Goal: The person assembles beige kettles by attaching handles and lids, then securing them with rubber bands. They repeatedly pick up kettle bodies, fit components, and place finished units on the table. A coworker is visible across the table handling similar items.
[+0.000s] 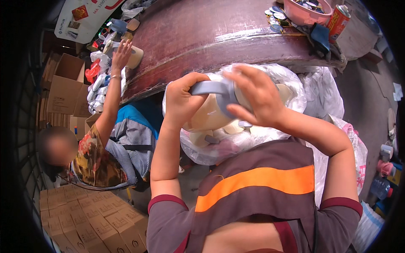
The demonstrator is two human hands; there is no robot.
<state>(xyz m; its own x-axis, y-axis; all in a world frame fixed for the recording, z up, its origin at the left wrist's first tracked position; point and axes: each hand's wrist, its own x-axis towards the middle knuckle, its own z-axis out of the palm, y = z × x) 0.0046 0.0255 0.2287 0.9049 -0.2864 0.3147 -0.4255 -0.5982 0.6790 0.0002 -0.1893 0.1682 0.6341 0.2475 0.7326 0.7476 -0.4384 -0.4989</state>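
In front of my chest hangs a cream jug (206, 114) with a blue-grey handle and blue-grey band, tilted on its side. My left hand (187, 95) is closed round the handle. Fingers spread and slightly smeared by motion, my right hand (259, 97) is at the jug's other end; its thumb is by the grey band. Whether its palm presses on the jug, I cannot tell. Below the jug, a clear plastic bag (198, 154) lies spread, with several cream pieces (233, 127) with grey parts inside.
A dark red table (181, 38) stretches ahead. At its right are a pink basin (310, 10), a spray can (338, 23) and small discs (276, 19). A co-worker's hand (121, 55) reaches by another cream jug (135, 57) at left. Cardboard boxes (90, 219) are stacked lower left.
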